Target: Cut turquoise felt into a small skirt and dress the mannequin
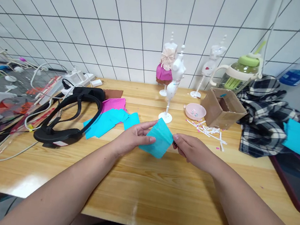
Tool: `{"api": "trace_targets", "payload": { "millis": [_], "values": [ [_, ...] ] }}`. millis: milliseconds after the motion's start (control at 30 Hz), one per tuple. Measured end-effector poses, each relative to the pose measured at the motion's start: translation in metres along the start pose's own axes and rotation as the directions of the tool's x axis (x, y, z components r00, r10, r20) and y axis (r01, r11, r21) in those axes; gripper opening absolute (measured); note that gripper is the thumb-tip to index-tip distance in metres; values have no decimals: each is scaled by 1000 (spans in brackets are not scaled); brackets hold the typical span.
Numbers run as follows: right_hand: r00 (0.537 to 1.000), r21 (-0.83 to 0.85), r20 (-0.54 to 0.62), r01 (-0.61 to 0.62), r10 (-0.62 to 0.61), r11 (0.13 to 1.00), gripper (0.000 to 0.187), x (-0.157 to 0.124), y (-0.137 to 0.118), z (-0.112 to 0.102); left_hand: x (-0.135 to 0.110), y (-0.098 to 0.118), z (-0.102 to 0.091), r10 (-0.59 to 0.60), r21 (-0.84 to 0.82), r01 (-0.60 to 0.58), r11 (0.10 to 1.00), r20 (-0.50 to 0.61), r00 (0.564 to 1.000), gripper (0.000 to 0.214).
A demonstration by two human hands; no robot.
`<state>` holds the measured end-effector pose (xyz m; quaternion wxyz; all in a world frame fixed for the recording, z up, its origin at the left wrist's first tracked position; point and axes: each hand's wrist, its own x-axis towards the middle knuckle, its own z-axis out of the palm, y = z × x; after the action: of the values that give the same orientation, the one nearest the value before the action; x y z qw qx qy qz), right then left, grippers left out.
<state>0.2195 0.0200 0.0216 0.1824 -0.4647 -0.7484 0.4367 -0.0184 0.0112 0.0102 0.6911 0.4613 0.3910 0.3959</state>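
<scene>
A small blue sheet [160, 138], thin paper or cloth, is held up over the middle of the table. My left hand [137, 136] grips its left side, thumb on top and fingers behind. At the sheet's right corner, my right hand [186, 147] is closed in a pinch around a small dark thing [175, 144], mostly hidden by the fingers. Just behind the sheet stands a bare white mini dress form [176, 71] on a round base. To the left lie more blue pieces [110, 118], a pink piece [114, 104] and a brown piece [113, 93].
Farther back are a dressed form [166, 65] and another white form [212, 58]. A pink dish [195, 112], cardboard box [219, 107] and white paper strips [208, 130] are right of centre. A black headset [64, 130] lies left; a plaid cloth [263, 109] lies right.
</scene>
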Motion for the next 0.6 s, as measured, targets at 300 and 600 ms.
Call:
{"api": "trace_targets", "payload": {
  "millis": [300, 600],
  "values": [
    [995, -165, 25, -90, 96, 982, 51, -4, -2, -7, 2, -1, 7, -51, -12, 50, 999, -50, 997, 45],
    [954, 90, 189, -252, 232, 964, 64, -6, -12, -5, 3, 2, 2, -27, -75, 19, 997, -111, 993, 51]
  ]
}}
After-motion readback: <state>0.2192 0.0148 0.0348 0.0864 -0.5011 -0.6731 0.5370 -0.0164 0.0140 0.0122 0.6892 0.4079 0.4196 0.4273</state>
